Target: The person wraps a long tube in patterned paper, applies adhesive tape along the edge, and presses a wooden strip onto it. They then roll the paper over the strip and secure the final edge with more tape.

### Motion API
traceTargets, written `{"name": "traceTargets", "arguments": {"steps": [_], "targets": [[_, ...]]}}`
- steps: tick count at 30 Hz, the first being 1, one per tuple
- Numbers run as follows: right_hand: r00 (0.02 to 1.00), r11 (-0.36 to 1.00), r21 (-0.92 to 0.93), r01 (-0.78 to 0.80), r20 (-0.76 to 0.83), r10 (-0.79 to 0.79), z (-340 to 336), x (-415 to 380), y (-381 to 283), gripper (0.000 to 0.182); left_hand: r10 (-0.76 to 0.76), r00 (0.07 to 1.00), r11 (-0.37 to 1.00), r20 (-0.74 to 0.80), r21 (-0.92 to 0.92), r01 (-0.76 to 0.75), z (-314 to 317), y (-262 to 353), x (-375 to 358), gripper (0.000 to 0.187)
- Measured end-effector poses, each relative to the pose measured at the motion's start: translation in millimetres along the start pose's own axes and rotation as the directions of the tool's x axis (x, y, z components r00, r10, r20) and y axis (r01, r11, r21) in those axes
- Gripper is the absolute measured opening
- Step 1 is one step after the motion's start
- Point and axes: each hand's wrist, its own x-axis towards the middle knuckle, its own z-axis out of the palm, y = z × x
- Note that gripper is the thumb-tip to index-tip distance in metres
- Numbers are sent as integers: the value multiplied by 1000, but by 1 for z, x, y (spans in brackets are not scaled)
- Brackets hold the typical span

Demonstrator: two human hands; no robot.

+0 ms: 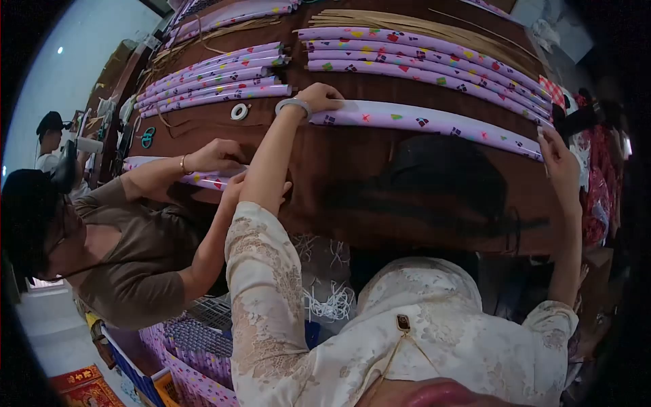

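Observation:
A long lilac patterned roll (434, 125) lies across the brown table in front of me. My left hand (321, 99), with a pale bangle at its wrist, is at the roll's left end, fingers bent down onto it. At the opposite end, my right hand (559, 154) pinches the roll's tip between thumb and fingers. Just beyond the roll, several similar patterned rolls (420, 62) lie side by side.
To the left, a co-worker in a brown shirt (146, 251) handles another patterned roll (207, 180). Near them on the brown table (339, 197) are a white tape roll (239, 111) and green scissors (148, 138). Thin wooden strips (407, 24) lie at the back.

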Motion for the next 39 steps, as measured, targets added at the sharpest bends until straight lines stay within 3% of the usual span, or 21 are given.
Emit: {"name": "traceTargets", "arguments": {"steps": [1, 4, 5, 9, 11, 12, 13, 16, 20, 22, 26, 27, 29, 30, 32, 33, 35, 37, 39], "targets": [[987, 988, -6, -156, 38, 156, -12, -12, 4, 32, 21, 1000, 1000, 23, -22, -21, -2, 1, 1, 32], [979, 980, -52, -190, -89, 185, -23, -47, 66, 33, 7, 1000, 1000, -5, 22, -7, -4, 15, -4, 34], [984, 977, -154, -144, -126, 125, -26, -59, 96, 34, 6, 1000, 1000, -2, -28, -6, -1, 8, -1, 34], [949, 928, -238, -288, -200, 244, -35, -98, 120, 32, 36, 998, 995, -47, 93, -31, 1, -3, 3, 33], [952, 945, -232, -230, -256, 169, -29, -118, 146, 43, 10, 999, 988, -33, 154, -5, -2, -2, 1, 33], [953, 902, -348, -256, -249, 175, -30, -124, 148, 51, 95, 995, 986, -18, 141, -91, -4, -10, 3, 26], [956, 849, -453, -271, -229, 182, -30, -131, 153, 61, 0, 1000, 999, 18, 49, -1, -6, -11, 3, 26], [964, 763, -590, -264, -188, 189, -23, -149, 191, 73, -83, 996, 991, -13, 102, 84, -6, -8, 1, 26], [936, 765, -562, -316, -319, 152, -17, -143, 223, 70, -122, 992, 986, -18, 111, 123, -8, 1, 2, 26], [884, 777, -600, -191, -450, -130, -17, -129, 234, 66, -152, 987, 981, -51, 110, 157, -6, -8, 1, 27], [901, 765, -602, -228, -429, -69, 8, -114, 267, 53, -196, 977, 977, -85, 74, 202, -4, 0, -2, 25], [922, 743, -624, -242, -387, -25, 18, -117, 271, 41, -197, 977, 978, -81, 55, 201, -4, -3, -1, 26], [861, 765, -610, -210, -486, -151, 32, -118, 286, 36, -229, 969, 970, -95, 61, 235, -4, -11, 0, 28], [896, 651, -626, -429, -384, 222, 24, -118, 265, 37, -239, 964, 966, -112, 72, 248, -3, -15, 0, 29], [909, 636, -667, -388, -390, 146, 24, -119, 265, 41, -167, 976, 978, -139, 100, 182, -1, 0, -5, 30], [885, 604, -647, -465, -348, 309, 18, -114, 248, 44, -200, 969, 973, -144, 89, 214, 0, 10, -8, 30], [856, 592, -621, -514, -329, 398, 20, -113, 262, 48, -256, 960, 966, -114, -4, 257, 0, 9, -8, 30], [850, 591, -612, -526, -349, 395, 21, -115, 270, 48, -157, 976, 976, -154, 127, 177, 0, 25, -13, 30], [829, 609, -562, -560, -388, 403, 21, -112, 262, 46, -199, 972, 978, -126, 39, 205, 0, 21, -14, 29]]}}
